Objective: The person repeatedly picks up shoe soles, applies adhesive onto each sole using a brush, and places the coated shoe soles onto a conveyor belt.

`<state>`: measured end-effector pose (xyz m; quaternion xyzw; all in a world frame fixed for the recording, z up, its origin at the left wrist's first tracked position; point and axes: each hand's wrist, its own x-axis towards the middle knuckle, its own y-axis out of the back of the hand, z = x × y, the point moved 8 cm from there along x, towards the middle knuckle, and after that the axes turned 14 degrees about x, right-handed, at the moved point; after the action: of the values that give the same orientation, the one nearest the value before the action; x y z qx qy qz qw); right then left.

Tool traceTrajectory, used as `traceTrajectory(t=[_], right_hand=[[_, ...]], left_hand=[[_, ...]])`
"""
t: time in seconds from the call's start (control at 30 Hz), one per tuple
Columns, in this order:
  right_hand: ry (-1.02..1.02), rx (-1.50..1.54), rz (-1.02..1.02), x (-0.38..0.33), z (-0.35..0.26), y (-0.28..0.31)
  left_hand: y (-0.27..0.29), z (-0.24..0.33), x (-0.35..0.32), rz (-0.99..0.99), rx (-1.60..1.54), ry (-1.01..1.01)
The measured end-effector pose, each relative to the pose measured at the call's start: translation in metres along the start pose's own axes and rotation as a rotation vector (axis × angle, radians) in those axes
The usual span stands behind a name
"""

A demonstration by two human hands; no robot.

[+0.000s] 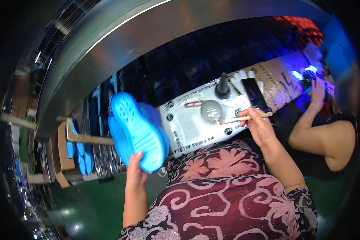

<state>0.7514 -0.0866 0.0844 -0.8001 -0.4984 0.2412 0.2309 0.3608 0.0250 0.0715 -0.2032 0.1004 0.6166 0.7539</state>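
Observation:
My left hand (136,170) grips a light blue shoe sole (138,126) by its lower end, thumb on the face. Small holes dot the sole's far end, and ridges cross the nearer half. Behind it are darker blue shoe parts (118,138), partly hidden. My right hand (258,126) holds a flat brush (244,118) by its pale wooden handle, bristles pointing left. The bristles are beside a small round cup (210,111) with greyish contents; whether they touch its rim I cannot tell. The cup stands on a white printed covering (184,142) over the work surface.
A black nozzle-topped bottle (223,88), a red tool (194,104), a phone (252,93) and a white glove (239,76) lie beyond the cup. On the right, a co-worker's hand (318,92) works under blue light. More blue soles (82,154) hang by a box at left.

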Motion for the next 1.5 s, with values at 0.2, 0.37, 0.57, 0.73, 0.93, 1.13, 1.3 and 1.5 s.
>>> traceTrajectory(t=[0.2,0.37,0.57,0.73,0.93,1.13,1.3,1.5], right_hand=[[0.113,-0.305,-0.334,-0.01,-0.016,-0.085],[0.391,-0.652,-0.498,-0.023,-0.025,-0.128],[0.534,-0.84,-0.532,-0.03,-0.019,-0.14],[0.523,-0.847,-0.452,-0.025,-0.017,-0.133],[0.498,-0.757,-0.383,-0.024,-0.023,-0.129],[0.583,-0.868,-0.491,-0.027,-0.019,-0.143],[0.654,-0.87,-0.415,-0.026,-0.027,-0.137],[0.631,-0.911,-0.548,-0.032,-0.015,-0.147]], left_hand=[[-0.082,0.028,0.0,-0.114,0.405,-0.231],[-0.106,0.04,-0.004,-0.029,0.541,-0.473],[-0.118,0.046,-0.011,-0.053,0.475,-0.572],[-0.113,0.047,-0.013,-0.023,0.55,-0.65],[-0.108,0.044,-0.013,0.02,0.603,-0.711],[-0.111,0.042,-0.015,0.026,0.595,-0.72],[-0.11,0.041,-0.017,0.053,0.597,-0.788],[-0.118,0.043,-0.019,0.037,0.578,-0.819]])
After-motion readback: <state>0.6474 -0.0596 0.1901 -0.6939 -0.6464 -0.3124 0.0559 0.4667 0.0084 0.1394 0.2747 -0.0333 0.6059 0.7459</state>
